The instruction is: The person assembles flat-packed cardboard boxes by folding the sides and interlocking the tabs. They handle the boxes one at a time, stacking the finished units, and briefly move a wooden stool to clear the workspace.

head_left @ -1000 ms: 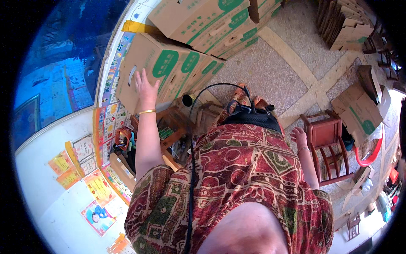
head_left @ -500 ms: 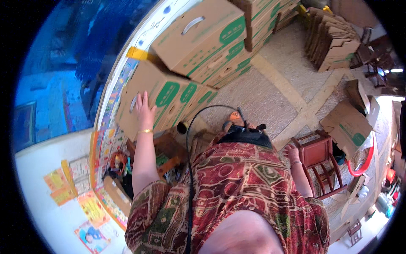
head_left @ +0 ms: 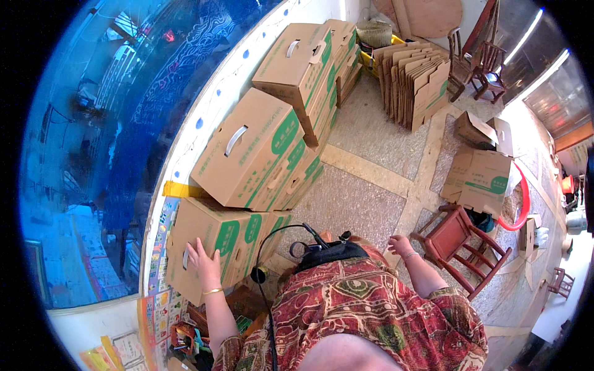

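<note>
- Speckled floor (head_left: pixel 371 204) with paler bands spans the room's middle; a blue window (head_left: pixel 124 154) fills the wall between nine and ten o'clock.
- At eight o'clock stands the nearest stack, its top carton (head_left: pixel 210 230) beneath the left hand (head_left: pixel 204 269); those fingers are spread apart, close to the white handle (head_left: pixel 185 257). Whether they press on the cardboard, I cannot tell.
- At four o'clock, the right hand (head_left: pixel 401 245) hangs empty, fingers loosely bent and slightly apart, just beside a reddish wooden chair (head_left: pixel 447 235).
- Likely trouble: a one-sided pull or push on the top carton could slide it off those below, or knock it against the taller stack (head_left: pixel 247 157) toward eleven o'clock.
- Another risk: the black cable (head_left: pixel 270 321), looping near the waist at six o'clock, might catch on a carton corner if the body turned; a step sideways could bump the chair.
- Folded cartons (head_left: pixel 411 86) stand on the floor between one and two o'clock; an open carton (head_left: pixel 476 176) and a red hoop (head_left: pixel 525 198) sit around three.
</note>
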`<state>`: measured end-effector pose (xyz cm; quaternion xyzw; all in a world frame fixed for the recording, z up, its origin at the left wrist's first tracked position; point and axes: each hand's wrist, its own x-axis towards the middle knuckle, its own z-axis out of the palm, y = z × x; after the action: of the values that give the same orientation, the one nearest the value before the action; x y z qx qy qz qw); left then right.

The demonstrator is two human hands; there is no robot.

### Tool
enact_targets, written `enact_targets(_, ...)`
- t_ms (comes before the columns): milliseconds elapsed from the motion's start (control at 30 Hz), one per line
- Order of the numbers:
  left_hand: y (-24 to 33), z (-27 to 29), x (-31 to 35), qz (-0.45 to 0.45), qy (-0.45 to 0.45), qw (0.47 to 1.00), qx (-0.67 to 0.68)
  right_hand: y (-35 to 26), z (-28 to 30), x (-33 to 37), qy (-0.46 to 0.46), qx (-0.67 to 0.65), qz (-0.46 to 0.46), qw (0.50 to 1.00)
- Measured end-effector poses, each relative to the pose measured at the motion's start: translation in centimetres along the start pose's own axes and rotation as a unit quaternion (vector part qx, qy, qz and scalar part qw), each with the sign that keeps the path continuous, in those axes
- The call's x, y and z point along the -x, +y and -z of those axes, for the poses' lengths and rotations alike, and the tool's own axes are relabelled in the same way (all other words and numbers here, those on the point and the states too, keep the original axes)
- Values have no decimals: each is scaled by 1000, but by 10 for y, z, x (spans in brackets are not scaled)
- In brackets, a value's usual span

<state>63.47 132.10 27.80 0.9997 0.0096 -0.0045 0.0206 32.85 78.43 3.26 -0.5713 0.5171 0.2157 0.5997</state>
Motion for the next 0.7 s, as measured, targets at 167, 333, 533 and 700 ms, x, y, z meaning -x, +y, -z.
enact_targets(167,47,0,-13,-32,14,996,80,26,10,8,46,-5,-47,998)
enact_targets(333,102,5,-29,-137,14,981,134,47,10,22,55,-58,-50,996)
enact_targets(533,127,6,-54,-221,10,961,163,52,-7,48,66,-124,-62,988)
enact_targets(700,140,4,-66,-261,14,957,125,52,-23,72,76,-134,-57,986)
